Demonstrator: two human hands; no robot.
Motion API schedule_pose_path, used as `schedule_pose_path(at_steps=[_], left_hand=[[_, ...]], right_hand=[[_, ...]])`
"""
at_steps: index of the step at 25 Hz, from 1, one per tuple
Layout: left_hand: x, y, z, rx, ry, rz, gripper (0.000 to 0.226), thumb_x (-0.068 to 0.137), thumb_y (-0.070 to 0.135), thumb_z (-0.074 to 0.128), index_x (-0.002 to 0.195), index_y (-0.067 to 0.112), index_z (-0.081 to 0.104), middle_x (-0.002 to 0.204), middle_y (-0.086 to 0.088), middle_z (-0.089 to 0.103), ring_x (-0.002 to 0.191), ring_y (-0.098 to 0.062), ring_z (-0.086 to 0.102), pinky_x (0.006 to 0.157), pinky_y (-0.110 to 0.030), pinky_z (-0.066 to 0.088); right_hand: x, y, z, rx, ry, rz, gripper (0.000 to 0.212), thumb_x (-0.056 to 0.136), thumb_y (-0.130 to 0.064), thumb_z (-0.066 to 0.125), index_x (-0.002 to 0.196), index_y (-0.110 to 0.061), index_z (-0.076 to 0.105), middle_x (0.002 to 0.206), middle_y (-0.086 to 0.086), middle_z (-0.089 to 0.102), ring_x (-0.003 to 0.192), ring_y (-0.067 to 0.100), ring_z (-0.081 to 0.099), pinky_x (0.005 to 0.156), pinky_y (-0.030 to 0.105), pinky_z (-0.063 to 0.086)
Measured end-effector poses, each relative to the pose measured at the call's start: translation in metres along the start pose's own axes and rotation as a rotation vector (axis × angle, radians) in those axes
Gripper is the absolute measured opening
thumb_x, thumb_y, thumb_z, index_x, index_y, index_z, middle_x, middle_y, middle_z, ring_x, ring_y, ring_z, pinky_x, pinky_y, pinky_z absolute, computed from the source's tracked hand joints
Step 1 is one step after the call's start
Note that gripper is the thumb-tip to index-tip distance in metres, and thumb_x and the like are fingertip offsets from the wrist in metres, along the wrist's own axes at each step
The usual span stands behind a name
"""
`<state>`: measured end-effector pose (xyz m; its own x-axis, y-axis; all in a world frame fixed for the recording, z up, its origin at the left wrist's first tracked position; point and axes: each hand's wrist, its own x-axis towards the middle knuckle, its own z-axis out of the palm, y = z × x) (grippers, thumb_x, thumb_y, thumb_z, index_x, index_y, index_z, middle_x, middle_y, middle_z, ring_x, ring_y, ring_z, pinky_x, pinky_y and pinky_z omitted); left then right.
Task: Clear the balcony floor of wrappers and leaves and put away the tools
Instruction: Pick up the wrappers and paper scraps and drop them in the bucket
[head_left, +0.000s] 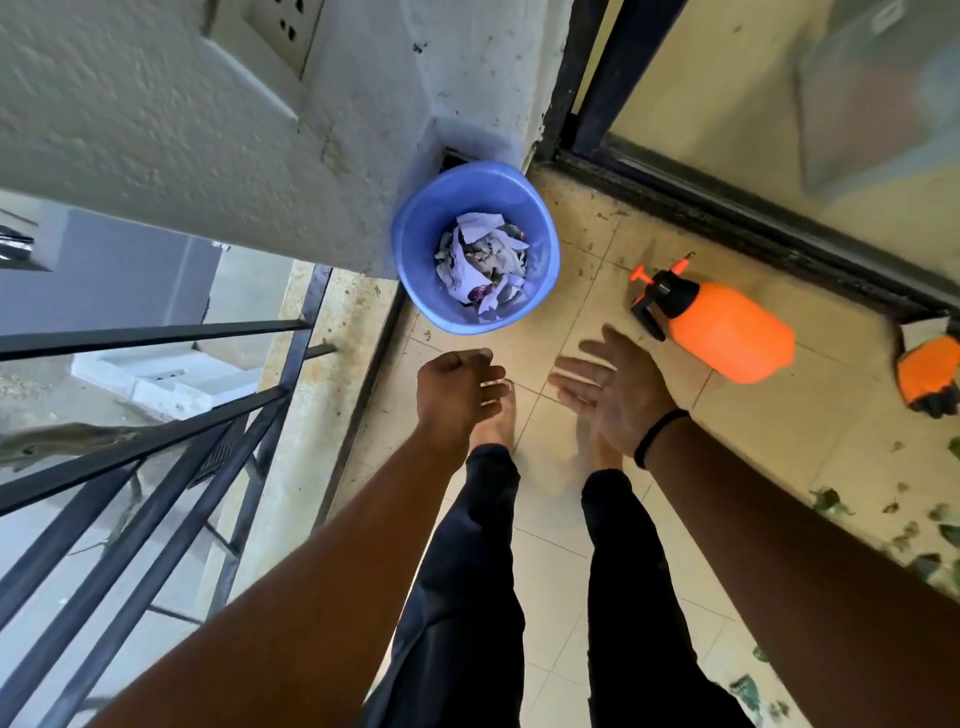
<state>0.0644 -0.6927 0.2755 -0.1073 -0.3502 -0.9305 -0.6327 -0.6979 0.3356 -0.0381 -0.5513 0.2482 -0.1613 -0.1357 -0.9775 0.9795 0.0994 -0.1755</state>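
We see the crumpled wrappers (480, 265) lying in the blue bucket (415, 234), which stands on the beige tiled floor (561, 525) in the corner against the white wall (156, 130), while leaves (930, 540) litter the tiles at right. Our left hand (457, 384) hangs loosely curled and our right hand (613, 395) is spread flat, both holding nothing. An orange sprayer (727, 332) lies near the dark door track (727, 218), an orange glove (930, 374) beyond it, and a black railing (156, 415) borders the left.

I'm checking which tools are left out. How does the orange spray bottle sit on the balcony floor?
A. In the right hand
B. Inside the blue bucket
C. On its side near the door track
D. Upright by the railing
C: the orange spray bottle lies on its side on the tiles, nozzle toward the blue bucket, beside the door track.
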Motion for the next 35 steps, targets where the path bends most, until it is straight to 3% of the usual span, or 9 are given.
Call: schedule_pose_path(at_steps=[5,9,14,16,18,21,25,28,35], left_hand=[[-0.082,0.017,-0.011,0.027,-0.064,0.029,0.021,0.098,0.005,0.053,0.111,0.0,0.068,0.093,-0.014,0.075,0.085,-0.029,0.069,0.078,-0.036,0.055],[-0.206,0.072,0.014,0.125,-0.286,0.125,0.021,0.098,0.009,0.056,0.116,0.004,0.066,0.097,-0.013,0.071,0.084,-0.027,0.067,0.071,-0.031,0.053],[-0.369,0.111,0.032,0.489,-0.581,0.303,0.012,0.098,0.016,0.059,0.105,0.012,0.068,0.104,-0.013,0.075,0.086,-0.027,0.069,0.068,-0.03,0.054],[-0.409,0.115,0.046,0.602,-0.624,0.397,0.012,0.098,0.017,0.058,0.101,0.015,0.07,0.097,-0.008,0.077,0.082,-0.023,0.071,0.062,-0.025,0.056],[-0.443,0.11,0.074,0.698,-0.711,0.475,0.015,0.099,0.017,0.056,0.101,0.015,0.07,0.097,-0.008,0.077,0.081,-0.022,0.071,0.066,-0.029,0.056],[-0.497,0.07,0.144,0.844,-0.888,0.54,0.013,0.099,0.018,0.057,0.101,0.015,0.07,0.106,-0.016,0.075,0.077,-0.02,0.072,0.067,-0.03,0.056],[-0.573,-0.027,0.232,0.974,-1.117,0.628,0.02,0.098,0.019,0.059,0.115,0.013,0.067,0.103,-0.013,0.076,0.08,-0.02,0.073,0.06,-0.026,0.057],[-0.611,-0.104,0.263,1.07,-1.259,0.618,0.023,0.098,0.019,0.058,0.12,0.019,0.065,0.107,-0.01,0.076,0.088,-0.025,0.072,0.065,-0.029,0.058],[-0.637,-0.224,0.298,1.305,-1.292,0.493,0.033,0.097,0.015,0.06,0.13,0.023,0.058,0.115,-0.01,0.074,0.103,-0.032,0.072,0.085,-0.044,0.057]], right_hand=[[-0.077,0.015,-0.047,-0.065,0.177,-0.03,0.043,0.103,-0.045,0.046,0.119,-0.008,0.061,0.109,0.014,0.07,0.086,0.028,0.065,0.076,0.036,0.049],[-0.2,-0.011,-0.069,0.191,0.156,-0.2,0.036,0.103,-0.039,0.048,0.118,-0.008,0.058,0.104,0.015,0.067,0.085,0.028,0.064,0.073,0.035,0.049],[-0.394,-0.022,-0.128,0.532,0.045,-0.421,0.032,0.1,-0.038,0.049,0.102,-0.012,0.066,0.091,0.011,0.071,0.075,0.024,0.067,0.073,0.034,0.051],[-0.458,-0.021,-0.169,0.655,0.09,-0.584,0.031,0.1,-0.036,0.048,0.102,-0.01,0.066,0.086,0.01,0.071,0.072,0.023,0.067,0.07,0.032,0.054],[-0.512,-0.01,-0.212,0.763,0.152,-0.731,0.029,0.1,-0.033,0.047,0.1,-0.01,0.065,0.082,0.008,0.071,0.068,0.021,0.067,0.064,0.028,0.055],[-0.557,0.04,-0.284,1.028,0.237,-0.853,0.032,0.102,-0.036,0.046,0.097,-0.01,0.065,0.077,0.007,0.07,0.066,0.019,0.066,0.06,0.025,0.056],[-0.575,0.137,-0.36,1.309,0.327,-0.9,0.036,0.103,-0.036,0.046,0.1,-0.007,0.066,0.081,0.008,0.068,0.073,0.021,0.066,0.073,0.031,0.055],[-0.574,0.211,-0.397,1.477,0.362,-0.883,0.034,0.102,-0.035,0.048,0.103,-0.006,0.066,0.083,0.009,0.067,0.073,0.022,0.067,0.064,0.029,0.059],[-0.57,0.312,-0.444,1.77,0.423,-0.831,0.03,0.098,-0.032,0.051,0.098,-0.006,0.066,0.082,0.01,0.066,0.071,0.023,0.064,0.063,0.028,0.057]])
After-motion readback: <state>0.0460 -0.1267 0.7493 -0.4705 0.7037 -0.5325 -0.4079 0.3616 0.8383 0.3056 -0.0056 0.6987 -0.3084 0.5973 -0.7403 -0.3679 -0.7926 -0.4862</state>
